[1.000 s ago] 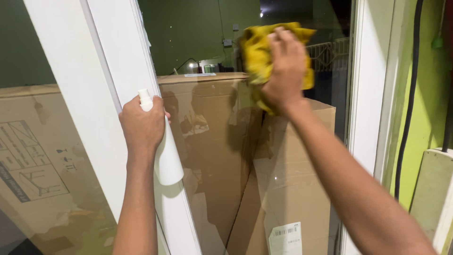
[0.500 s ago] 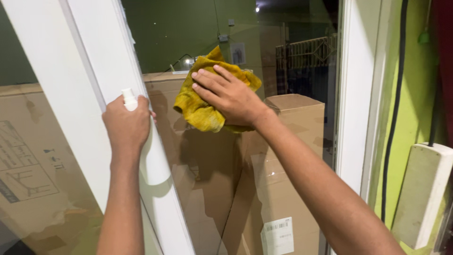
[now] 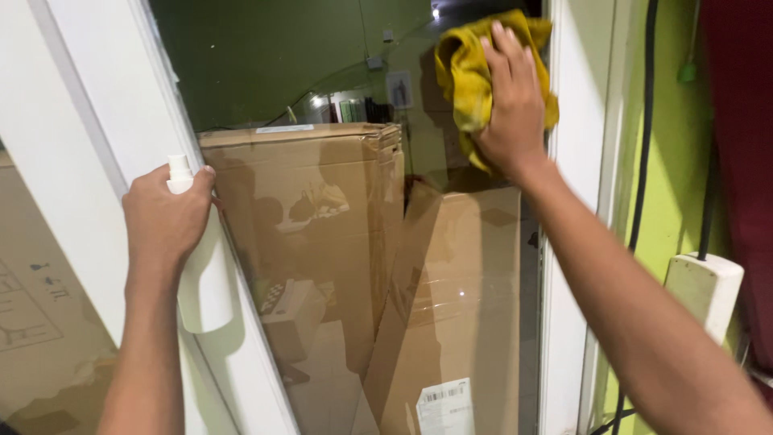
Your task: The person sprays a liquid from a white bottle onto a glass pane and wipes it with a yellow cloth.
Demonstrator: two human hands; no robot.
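My right hand (image 3: 509, 101) presses a crumpled yellow cloth (image 3: 467, 68) flat against the glass pane (image 3: 354, 242) near its upper right corner, beside the white right frame (image 3: 576, 161). My left hand (image 3: 161, 225) grips a white spray bottle (image 3: 201, 282) upright, nozzle at the top, against the white left frame (image 3: 105, 121). The bottle's middle is hidden by my fingers.
Behind the glass stand large brown cardboard boxes (image 3: 322, 217), one with a white barcode label (image 3: 444, 403). A green wall with a black cable (image 3: 640, 161) and a white box (image 3: 704, 290) lies to the right. A red cloth hangs at the far right.
My right hand has swept the yellow cloth from the middle of the pane up and right to its upper right corner. My left hand and bottle have stayed against the frame as the view shifted.
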